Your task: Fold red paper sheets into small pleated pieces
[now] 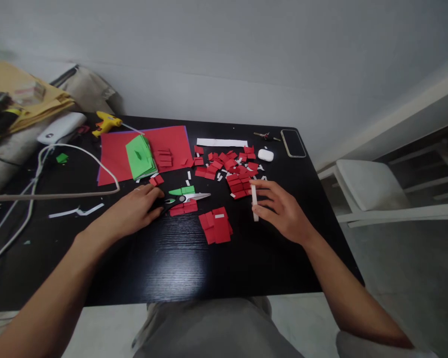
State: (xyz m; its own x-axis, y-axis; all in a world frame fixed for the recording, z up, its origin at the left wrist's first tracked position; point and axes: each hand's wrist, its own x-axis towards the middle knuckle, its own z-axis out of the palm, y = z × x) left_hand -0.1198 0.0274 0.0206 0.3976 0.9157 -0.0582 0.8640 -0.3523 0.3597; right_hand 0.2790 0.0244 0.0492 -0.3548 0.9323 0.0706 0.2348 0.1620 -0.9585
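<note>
My left hand (140, 206) rests on the table with its fingers closed at the black handles of a pair of scissors (197, 196), whose blades point right. The handles are partly hidden. Beneath the scissors lie folded green paper pieces (188, 190) and folded red paper pieces (182, 208). My right hand (278, 206) pinches a narrow white strip (254, 201) between thumb and fingers, held roughly upright. Just left of that hand sits a group of folded red pieces (239, 186). Nearer me, flat red paper pieces (221, 229) overlap, one bearing a small white strip.
Red sheets (114, 154) carry a green paper stack (139, 159). Behind are a yellow glue gun (106, 122) and a long white strip (222, 142). Keys (267, 135), a white case (266, 155) and a phone (293, 143) lie back right. White cables (78, 196) cross the left side.
</note>
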